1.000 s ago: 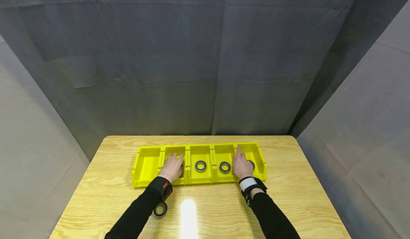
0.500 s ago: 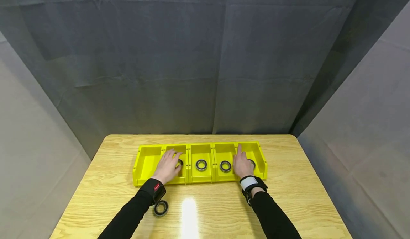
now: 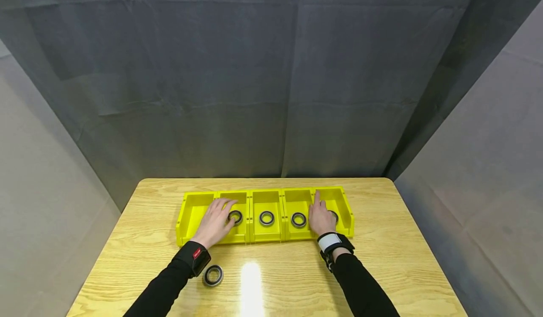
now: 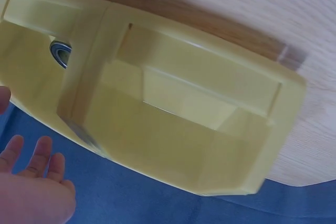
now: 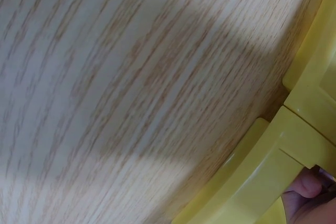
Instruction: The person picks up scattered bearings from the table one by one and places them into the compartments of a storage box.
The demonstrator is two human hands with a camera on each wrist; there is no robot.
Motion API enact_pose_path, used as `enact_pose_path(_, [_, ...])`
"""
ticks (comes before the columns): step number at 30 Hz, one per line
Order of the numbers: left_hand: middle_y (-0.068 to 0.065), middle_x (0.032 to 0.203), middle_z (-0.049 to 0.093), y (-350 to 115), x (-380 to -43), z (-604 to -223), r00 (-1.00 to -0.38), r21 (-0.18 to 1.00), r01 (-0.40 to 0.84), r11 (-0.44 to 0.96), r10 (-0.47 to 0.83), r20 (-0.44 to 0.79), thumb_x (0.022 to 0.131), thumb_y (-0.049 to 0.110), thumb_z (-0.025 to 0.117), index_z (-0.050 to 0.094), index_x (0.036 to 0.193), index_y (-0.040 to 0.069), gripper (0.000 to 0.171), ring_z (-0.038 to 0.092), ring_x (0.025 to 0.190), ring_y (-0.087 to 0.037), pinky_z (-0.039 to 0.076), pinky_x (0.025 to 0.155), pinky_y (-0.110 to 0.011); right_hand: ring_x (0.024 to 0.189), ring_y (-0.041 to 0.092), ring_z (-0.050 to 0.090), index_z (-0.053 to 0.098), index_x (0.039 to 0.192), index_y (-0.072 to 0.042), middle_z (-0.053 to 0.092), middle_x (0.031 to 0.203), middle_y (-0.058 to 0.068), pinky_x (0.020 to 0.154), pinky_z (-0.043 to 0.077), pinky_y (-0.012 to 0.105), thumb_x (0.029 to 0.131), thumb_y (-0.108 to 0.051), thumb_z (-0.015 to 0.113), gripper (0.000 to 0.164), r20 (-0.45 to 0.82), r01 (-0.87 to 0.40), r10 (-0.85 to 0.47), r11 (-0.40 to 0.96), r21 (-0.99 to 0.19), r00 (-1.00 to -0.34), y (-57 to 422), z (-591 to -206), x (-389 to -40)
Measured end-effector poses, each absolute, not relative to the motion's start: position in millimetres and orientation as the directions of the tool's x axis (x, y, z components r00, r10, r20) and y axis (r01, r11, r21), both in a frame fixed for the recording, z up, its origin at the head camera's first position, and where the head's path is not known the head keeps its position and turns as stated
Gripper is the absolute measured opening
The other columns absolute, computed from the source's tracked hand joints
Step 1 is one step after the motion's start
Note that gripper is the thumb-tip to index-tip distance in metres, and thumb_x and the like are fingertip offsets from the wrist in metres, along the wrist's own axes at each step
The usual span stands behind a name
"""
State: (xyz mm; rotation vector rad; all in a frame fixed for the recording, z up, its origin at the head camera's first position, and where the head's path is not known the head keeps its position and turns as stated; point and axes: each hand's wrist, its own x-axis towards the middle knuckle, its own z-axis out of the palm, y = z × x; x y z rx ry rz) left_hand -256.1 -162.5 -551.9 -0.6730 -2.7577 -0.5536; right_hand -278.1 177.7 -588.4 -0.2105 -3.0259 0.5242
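Note:
A row of joined yellow bins (image 3: 265, 236) stands on the table. My left hand (image 3: 215, 220) is over the second bin from the left, fingers spread and lightly bent, nothing in its grasp. Just right of its thumb lies a ball bearing (image 3: 235, 217), also partly visible in the left wrist view (image 4: 61, 53). My right hand (image 3: 322, 219) grips the divider between the two rightmost bins, index finger straight along its top. Another bearing (image 3: 334, 215) in the rightmost bin is partly covered by that hand. In the right wrist view, the bin wall hides most of the hand (image 5: 315, 200).
More bearings lie in the middle bin (image 3: 266, 218) and the fourth bin (image 3: 299, 220). One loose bearing (image 3: 213, 276) is on the wooden table (image 3: 382, 270) beside the left wrist. A grey curtain (image 3: 212, 95) hangs behind the table.
My left hand has drawn back to the left within the second bin, uncovering the bearing there. The right hand has stayed in place.

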Motion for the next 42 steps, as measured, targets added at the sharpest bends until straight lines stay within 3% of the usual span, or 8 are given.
enact_pose_path(17, [-0.022, 0.13, 0.061, -195.6, -233.6, -543.0, -0.883, 0.373, 0.434, 0.82, 0.305, 0.357, 0.087, 0.012, 0.076, 0.057, 0.138, 0.003, 0.055, 0.054, 0.125, -0.041, 0.042, 0.107, -0.057, 0.058, 0.034, 0.057, 0.026, 0.157, -0.006, 0.061, 0.118, 0.026, 0.053, 0.049, 0.047, 0.107, -0.026, 0.047, 0.058, 0.051, 0.117, 0.144, 0.93, -0.35, -0.988, 178.1, -588.5, -277.9])
enact_pose_path(26, [-0.018, 0.121, 0.065, -204.5, -217.0, -541.0, -0.852, 0.336, 0.45, 0.827, 0.285, 0.439, 0.084, 0.012, 0.079, 0.062, 0.131, 0.004, 0.051, 0.057, 0.115, -0.037, 0.047, 0.099, -0.053, 0.06, 0.035, 0.058, 0.026, 0.157, -0.006, 0.06, 0.121, 0.027, 0.055, 0.051, 0.049, 0.107, -0.025, 0.047, 0.058, 0.038, 0.122, 0.144, 0.929, -0.35, -0.989, 177.4, -586.3, -276.7])
enact_pose_path(42, [-0.02, 0.125, 0.065, -214.8, -182.4, -545.3, -0.949, 0.402, 0.274, 0.874, 0.178, 0.26, 0.085, 0.017, 0.079, 0.061, 0.132, 0.004, 0.052, 0.058, 0.118, -0.039, 0.048, 0.098, -0.055, 0.057, 0.033, 0.055, 0.025, 0.158, -0.006, 0.06, 0.119, 0.027, 0.053, 0.049, 0.047, 0.106, -0.025, 0.047, 0.059, 0.039, 0.12, 0.144, 0.926, -0.357, -0.989, 177.8, -586.6, -276.4])
